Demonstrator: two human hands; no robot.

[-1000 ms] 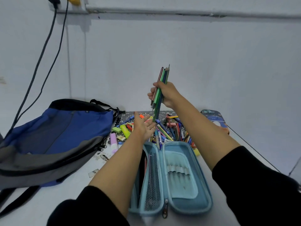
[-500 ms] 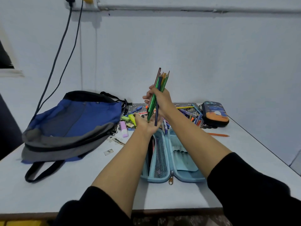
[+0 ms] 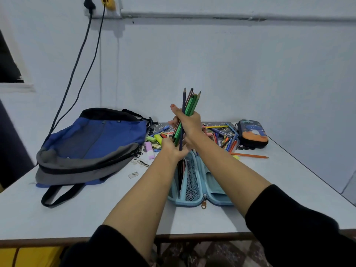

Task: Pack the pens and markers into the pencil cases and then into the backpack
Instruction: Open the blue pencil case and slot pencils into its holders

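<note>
Pale wall and a white tabletop (image 3: 96, 212) frame a packing job that looks to be at its first stage, with pencils being gathered for the case and nothing yet in the bag. A blue-and-grey backpack (image 3: 92, 143) lies flat at centre left. A light-blue pencil case (image 3: 191, 178) sits spread open at lower centre, between the person's forearms. A dark pencil case with an orange panel (image 3: 252, 132) rests zipped at centre right, just beside a loose heap of pens and markers (image 3: 221, 135) that remains to be packed.

The right hand (image 3: 189, 122), at mid-frame, is wrapped firmly round a bundle of coloured pencils (image 3: 190, 103), mostly green, held nearly upright with the points up, above the open case. The left hand (image 3: 171, 149), just below it, meets the bundle's lower ends. Its fingers are hidden from this angle, so whether it pinches the ends or only squares them cannot be told.

The likely next move is to tip the evened bundle down and lay it lengthwise in the case. That calls for keeping the pencils together so that none slides out. One orange pencil (image 3: 250, 156) lies alone at right.
</note>
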